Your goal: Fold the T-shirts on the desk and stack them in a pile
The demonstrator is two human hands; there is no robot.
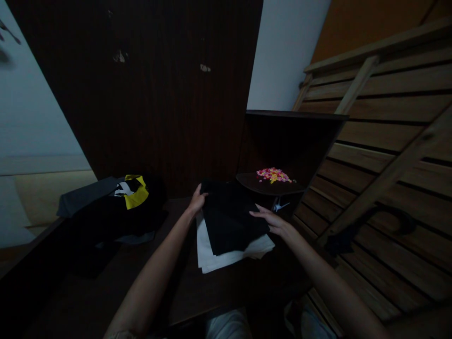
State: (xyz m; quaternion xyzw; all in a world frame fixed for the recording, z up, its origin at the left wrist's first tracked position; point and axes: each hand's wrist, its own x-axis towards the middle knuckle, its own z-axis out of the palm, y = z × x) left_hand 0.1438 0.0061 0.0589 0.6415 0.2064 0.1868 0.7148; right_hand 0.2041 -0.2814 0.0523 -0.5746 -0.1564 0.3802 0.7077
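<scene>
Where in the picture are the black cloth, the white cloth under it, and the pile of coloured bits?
black cloth (231,219), head view, middle of its top face
white cloth (212,256), head view, bare lower left part
coloured bits (273,175), head view, middle of the pile

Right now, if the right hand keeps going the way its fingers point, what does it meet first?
The right hand points left across the black folded cloth, which it already touches. Beyond that, probably the left hand at the far edge; depth is unclear.
</scene>
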